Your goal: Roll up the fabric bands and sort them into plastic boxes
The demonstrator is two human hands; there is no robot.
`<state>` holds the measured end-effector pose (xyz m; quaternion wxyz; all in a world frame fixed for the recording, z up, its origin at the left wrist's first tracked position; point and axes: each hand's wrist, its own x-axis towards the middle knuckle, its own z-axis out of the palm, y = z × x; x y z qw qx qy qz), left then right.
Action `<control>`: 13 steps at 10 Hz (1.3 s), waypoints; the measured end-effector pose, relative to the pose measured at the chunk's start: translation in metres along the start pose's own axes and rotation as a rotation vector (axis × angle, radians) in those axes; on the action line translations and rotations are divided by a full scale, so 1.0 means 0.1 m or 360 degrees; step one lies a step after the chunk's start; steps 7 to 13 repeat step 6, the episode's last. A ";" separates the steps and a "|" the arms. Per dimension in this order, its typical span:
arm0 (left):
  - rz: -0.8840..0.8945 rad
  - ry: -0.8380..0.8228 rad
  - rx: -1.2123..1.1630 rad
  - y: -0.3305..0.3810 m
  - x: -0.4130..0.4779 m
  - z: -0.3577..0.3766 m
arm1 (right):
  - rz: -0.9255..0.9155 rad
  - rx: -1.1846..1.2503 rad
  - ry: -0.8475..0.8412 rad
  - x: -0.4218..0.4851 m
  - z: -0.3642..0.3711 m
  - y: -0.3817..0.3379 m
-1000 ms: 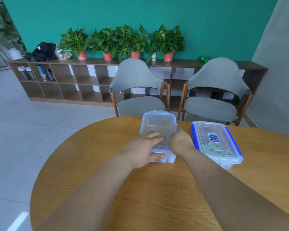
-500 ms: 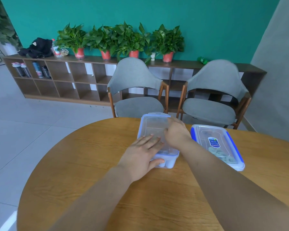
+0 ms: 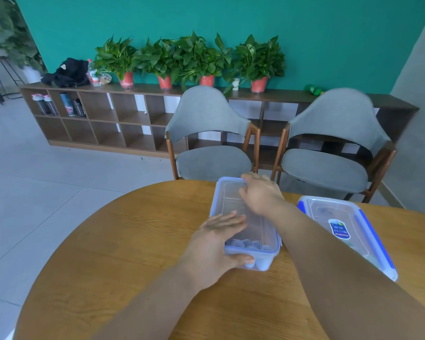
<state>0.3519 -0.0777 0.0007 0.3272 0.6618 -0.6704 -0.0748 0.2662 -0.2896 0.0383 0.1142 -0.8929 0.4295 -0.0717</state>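
Note:
A clear plastic box (image 3: 227, 192) with a pale blue lid rim stands on the round wooden table (image 3: 138, 241). Pale rolled fabric bands (image 3: 255, 244) show through its near end. My left hand (image 3: 216, 244) lies with straight fingers flat on the lid's near left part, its thumb along the near wall. My right hand (image 3: 260, 195) is at the lid's far end, fingers curled over the far rim. To the right stands a second clear box (image 3: 329, 212), shut with a blue-clipped lid and bearing a label; its contents are hard to make out.
Two grey chairs (image 3: 211, 133) stand just beyond the table's far edge. Behind them a low wooden shelf (image 3: 96, 119) carries potted plants (image 3: 199, 60). Tiled floor lies to the left. The second box sits close to my right forearm.
My right hand has moved from the lid's near right side to its far end. My left hand has stayed on the near part of the lid. The view has shifted slightly.

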 end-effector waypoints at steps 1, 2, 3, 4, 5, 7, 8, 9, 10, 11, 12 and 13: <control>-0.0003 0.0005 0.0010 0.01 0.00 0.01 | 0.0025 0.0043 0.0023 0.07 0.01 0.02; -0.0040 -0.0011 -0.0005 0.02 0.00 -0.01 | 0.0038 0.0025 -0.0003 0.07 0.02 0.00; -0.0061 -0.0032 -0.0007 0.06 0.00 -0.03 | 0.0013 0.0039 -0.0029 0.07 0.01 0.03; -0.0102 -0.0085 -0.0020 0.11 0.01 -0.09 | -0.0057 -0.0007 -0.0094 -0.03 -0.08 0.07; -0.0162 -0.0170 -0.0082 0.18 0.04 -0.19 | -0.0115 -0.0002 -0.0108 -0.27 -0.23 0.08; -0.0139 -0.0182 0.0033 0.32 0.02 -0.31 | -0.0141 -0.0012 -0.0138 -0.60 -0.38 0.08; -0.0139 -0.0182 0.0033 0.32 0.02 -0.31 | -0.0141 -0.0012 -0.0138 -0.60 -0.38 0.08; -0.0139 -0.0182 0.0033 0.32 0.02 -0.31 | -0.0141 -0.0012 -0.0138 -0.60 -0.38 0.08; -0.0139 -0.0182 0.0033 0.32 0.02 -0.31 | -0.0141 -0.0012 -0.0138 -0.60 -0.38 0.08; -0.0139 -0.0182 0.0033 0.32 0.02 -0.31 | -0.0141 -0.0012 -0.0138 -0.60 -0.38 0.08; -0.0139 -0.0182 0.0033 0.32 0.02 -0.31 | -0.0141 -0.0012 -0.0138 -0.60 -0.38 0.08; -0.0139 -0.0182 0.0033 0.32 0.02 -0.31 | -0.0141 -0.0012 -0.0138 -0.60 -0.38 0.08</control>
